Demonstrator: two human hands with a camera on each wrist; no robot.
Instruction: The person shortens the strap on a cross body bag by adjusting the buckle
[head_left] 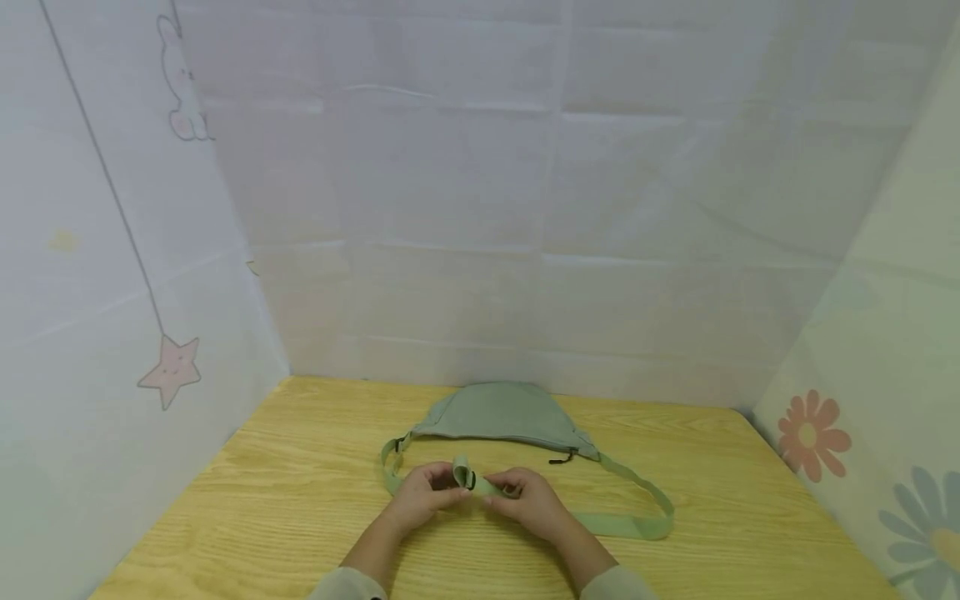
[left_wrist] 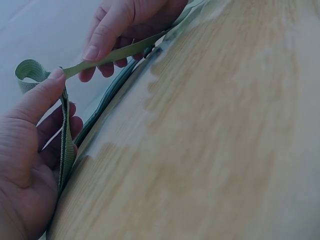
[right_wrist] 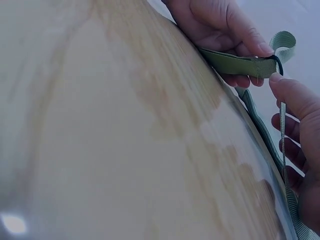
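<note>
A sage-green waist bag (head_left: 502, 411) lies at the back of the table, its webbing strap (head_left: 622, 526) curving forward on both sides. My left hand (head_left: 418, 500) pinches the strap beside a black slider buckle (head_left: 471, 481), the thumb pressed along it. From the buckle a small loop of webbing (left_wrist: 31, 70) stands up, also seen as a curl (right_wrist: 285, 42) in the right wrist view. My right hand (head_left: 534, 505) holds the strap just right of the buckle between thumb and fingers. Both hands are close together over the table, in front of the bag.
The wood-grain table (head_left: 300, 500) is bordered by pale fabric walls at the back and sides. A dark zipper pull (head_left: 560, 460) hangs from the bag's front edge. Another dark strap fitting (head_left: 399, 444) sits at the bag's left end.
</note>
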